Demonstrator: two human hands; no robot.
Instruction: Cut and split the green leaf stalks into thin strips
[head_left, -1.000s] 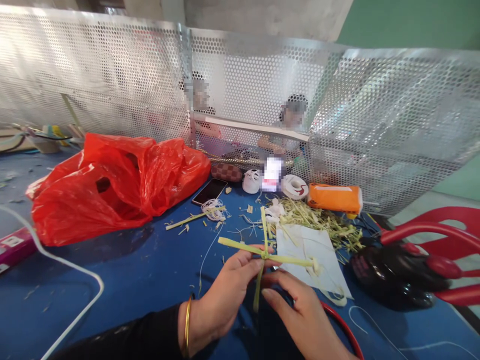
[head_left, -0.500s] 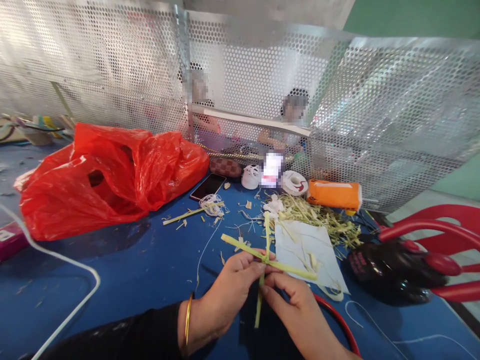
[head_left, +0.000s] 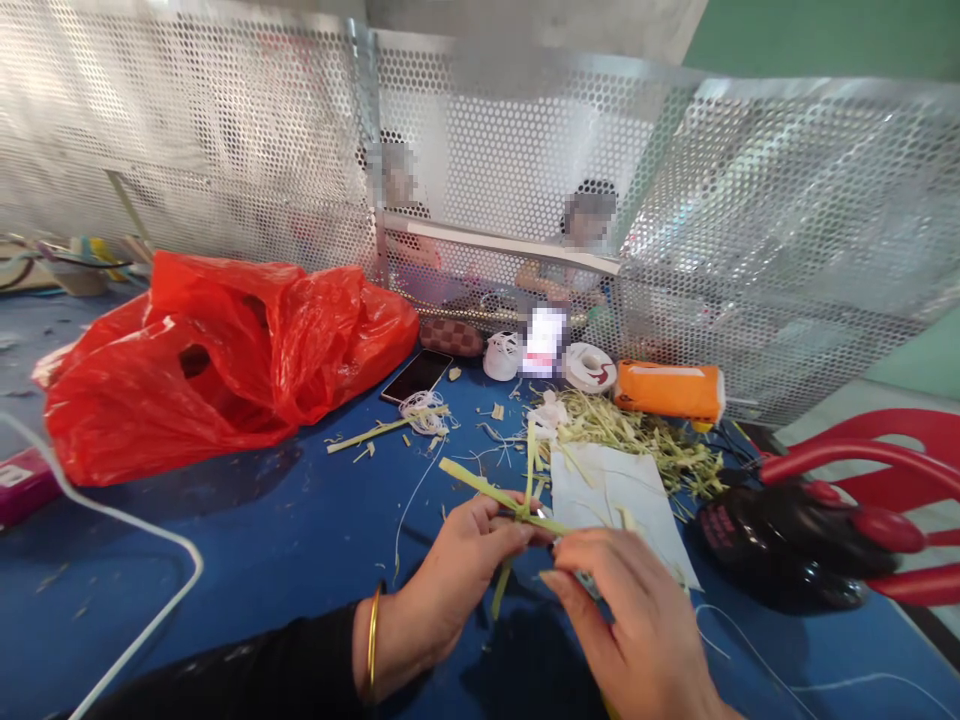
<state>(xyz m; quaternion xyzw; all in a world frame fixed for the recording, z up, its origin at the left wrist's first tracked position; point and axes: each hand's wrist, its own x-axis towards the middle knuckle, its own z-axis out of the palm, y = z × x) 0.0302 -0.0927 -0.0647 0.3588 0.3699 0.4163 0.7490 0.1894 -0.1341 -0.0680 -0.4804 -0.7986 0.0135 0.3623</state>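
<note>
A cross of pale green-yellow flat plant strips, knotted at its middle, is held up over the blue table. My left hand, with a gold bangle at the wrist, is closed on it, pinching close to the knot. My right hand is closed at the cross's right arm, which its fingers partly cover. A small shiny tip shows beside the knot, and a bluish bit shows between the right thumb and fingers. What the right hand grips is mostly hidden.
Behind the white sheet lies a heap of strip scraps. A red plastic bag fills the left. Farther back are a dark phone, a lit phone, a tape roll and an orange pack. A black-and-red object stands right.
My right hand has shifted right and closed over the cross's right arm, and a shiny tip now shows by the knot. The cross's lower arm has tilted left. The red curved piece below is out of sight.
</note>
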